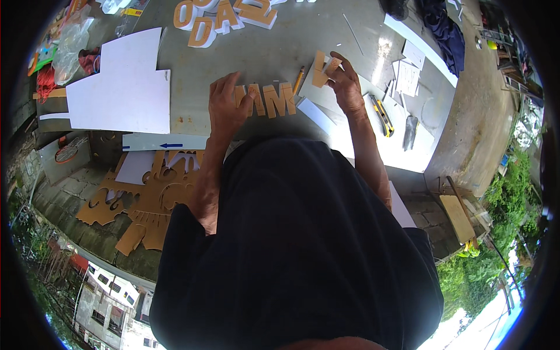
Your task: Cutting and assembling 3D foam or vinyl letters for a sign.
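Observation:
Over the near middle of the table, my left hand [226, 102] has its fingers stretched forward and its thumb resting on a brown-faced cutout letter [241, 100]. Beside that lies another brown letter, an N shape [280, 100], with pencil-like lines on its face. Farther right, my right hand [347, 90] pinches a brown cutout letter [319, 69] just above the table; the fingers partly cover it, so its full shape is hard to read. A yellow pencil [299, 80] lies between the row of letters and my right hand.
White-sided brown letters [224, 17] are heaped at the far edge. White sheets [122, 96] lie left. A yellow-black utility knife [382, 115] and a dark tool [410, 133] lie right, near paper scraps [406, 77]. Cut cardboard offcuts [154, 198] sit below the table.

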Tool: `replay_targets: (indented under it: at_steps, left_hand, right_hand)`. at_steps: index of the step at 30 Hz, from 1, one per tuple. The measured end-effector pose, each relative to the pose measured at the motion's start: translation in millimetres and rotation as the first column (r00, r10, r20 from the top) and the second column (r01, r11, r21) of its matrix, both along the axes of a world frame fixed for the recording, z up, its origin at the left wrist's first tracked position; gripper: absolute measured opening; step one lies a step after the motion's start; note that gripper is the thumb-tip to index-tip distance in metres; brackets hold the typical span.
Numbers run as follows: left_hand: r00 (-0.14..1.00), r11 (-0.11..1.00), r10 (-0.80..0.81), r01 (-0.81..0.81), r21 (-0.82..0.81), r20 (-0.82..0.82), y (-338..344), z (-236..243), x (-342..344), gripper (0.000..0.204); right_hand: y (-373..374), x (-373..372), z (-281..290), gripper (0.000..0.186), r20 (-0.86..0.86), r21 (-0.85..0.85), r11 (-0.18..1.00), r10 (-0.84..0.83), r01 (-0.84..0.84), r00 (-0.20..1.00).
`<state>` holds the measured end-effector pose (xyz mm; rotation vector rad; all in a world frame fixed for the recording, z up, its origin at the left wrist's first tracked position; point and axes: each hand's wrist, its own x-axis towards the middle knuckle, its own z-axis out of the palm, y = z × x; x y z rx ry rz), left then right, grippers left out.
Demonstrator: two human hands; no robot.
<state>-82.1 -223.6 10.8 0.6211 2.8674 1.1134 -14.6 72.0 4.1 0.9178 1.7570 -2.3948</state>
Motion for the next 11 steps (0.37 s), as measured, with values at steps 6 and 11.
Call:
replay_targets:
  at_steps: [6,11]
  left_hand:
    - [0.969,0.956,-0.243,0.232,0.177,0.041,36,20,6,0.041]
    - [0.94,0.943,-0.281,0.233,0.24,0.192,53,10,10,0.041]
  right_hand:
    - [29,80,15,0.07,-0.03,0.027,0.978,-0.208,0.208,0.978]
    - [39,140,11,0.073,0.069,0.088,0.962,-0.266,0.26,0.961]
